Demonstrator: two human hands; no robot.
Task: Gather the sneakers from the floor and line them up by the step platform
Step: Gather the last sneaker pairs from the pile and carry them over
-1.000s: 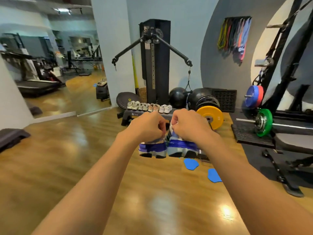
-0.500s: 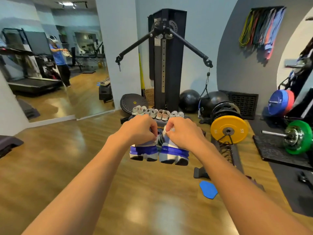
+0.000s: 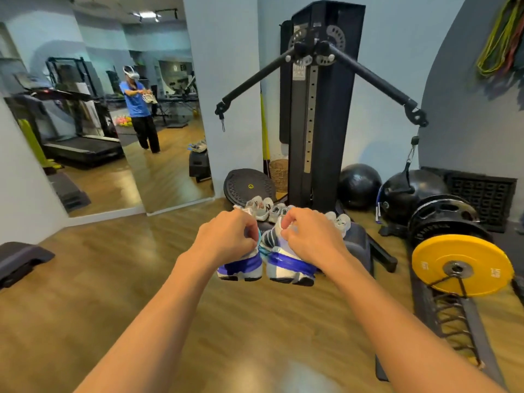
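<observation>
Both hands have fingers curled: left hand (image 3: 226,236) pinches the left sneaker (image 3: 242,268), right hand (image 3: 312,236) pinches the right sneaker (image 3: 289,269).

We list: floor (image 3: 99,279), glossy wood; cable machine (image 3: 326,123), matt black metal; yellow weight plate (image 3: 482,259), matt rubber; sneakers (image 3: 286,266), white cloth with glossy blue trim

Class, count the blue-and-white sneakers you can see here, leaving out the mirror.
2. One blue-and-white sneaker hangs from the left hand; the other sneaker hangs from the right hand, beside it. More could be hidden behind the hands.
</observation>
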